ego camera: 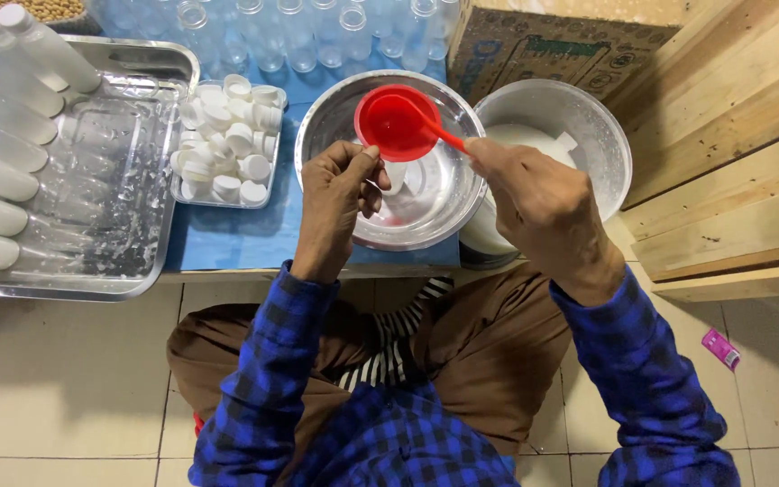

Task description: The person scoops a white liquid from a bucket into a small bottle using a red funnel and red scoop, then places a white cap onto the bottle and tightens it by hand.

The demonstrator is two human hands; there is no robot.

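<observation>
1. Filled white bottles (2, 117) lie along the frame's left edge.
2. Left hand (340, 194) curls around a small bottle (396, 174) over the steel bowl (444, 212).
3. Right hand (543, 203) pinches a red funnel (396, 122) by its handle.
4. Cardboard box (543, 50), green-printed, upper right.

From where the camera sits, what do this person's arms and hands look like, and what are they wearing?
Both arms are covered by long sleeves of a blue and black checked shirt, reaching to the wrists. The left hand and the right hand are bare: no gloves, and no rings, watch or bracelet that I can see. Below the sleeves show brown trousers and a black and white striped cloth.
</observation>
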